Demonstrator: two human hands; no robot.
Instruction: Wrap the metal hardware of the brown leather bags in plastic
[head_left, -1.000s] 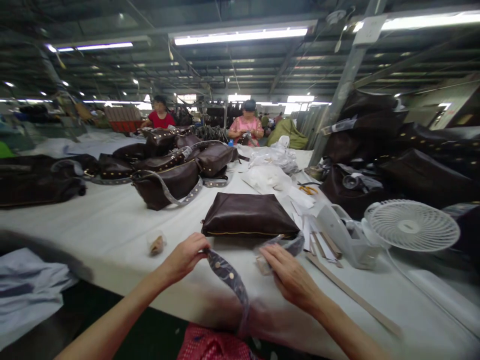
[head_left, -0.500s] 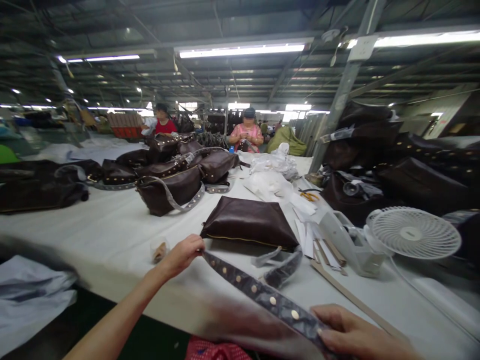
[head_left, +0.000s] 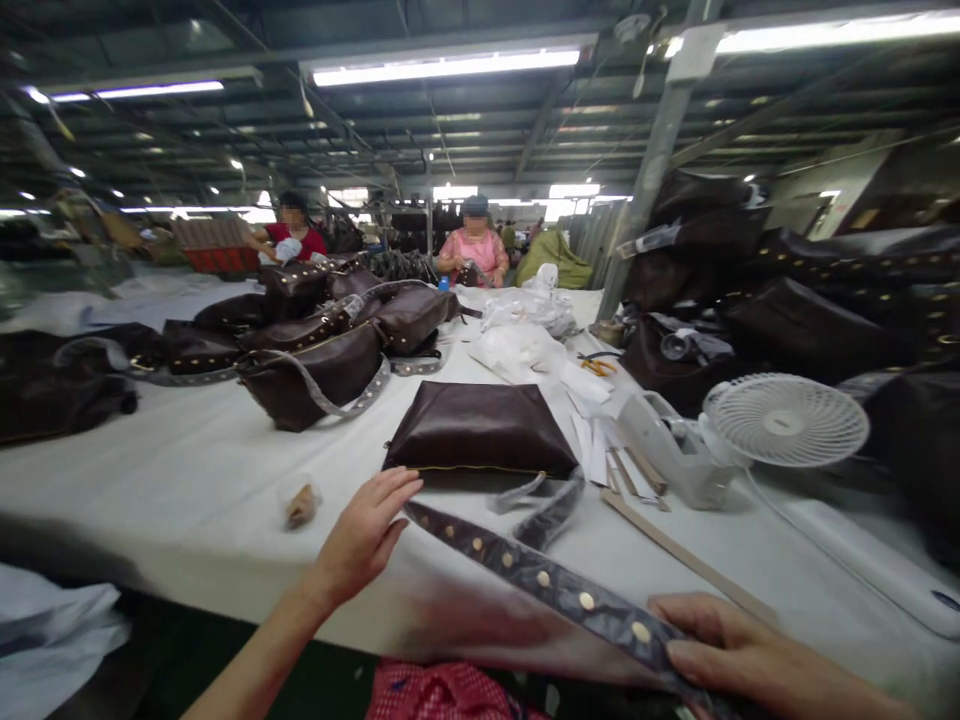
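A dark brown leather handbag (head_left: pixel 484 425) lies on its side, its gold zipper edge facing me. From its left end a studded shoulder strap (head_left: pixel 517 565), wrapped in clear plastic, stretches down to the right. My right hand (head_left: pixel 739 645) pinches this strap between thumb and fingers, low on the right. My left hand (head_left: pixel 371 525) is at the bag's near left corner, fingers stretched out and thumb apart, beside the strap's upper end. Another plastic-wrapped part of the strap (head_left: pixel 551 515) curves from the bag's right end.
Several similar bags (head_left: pixel 315 375) lie at the left, and more are piled at the right. A white fan (head_left: pixel 787 420), a tape dispenser (head_left: pixel 671 450), card strips (head_left: pixel 682 550) and orange-handled pliers (head_left: pixel 598 367) lie to the right. A small wrapped bundle (head_left: pixel 301 505) sits left. Two people work across the table.
My right hand has taken hold of the strap and drawn it out to the lower right. My left hand has loosened from the strap's upper end, its fingers now extended.
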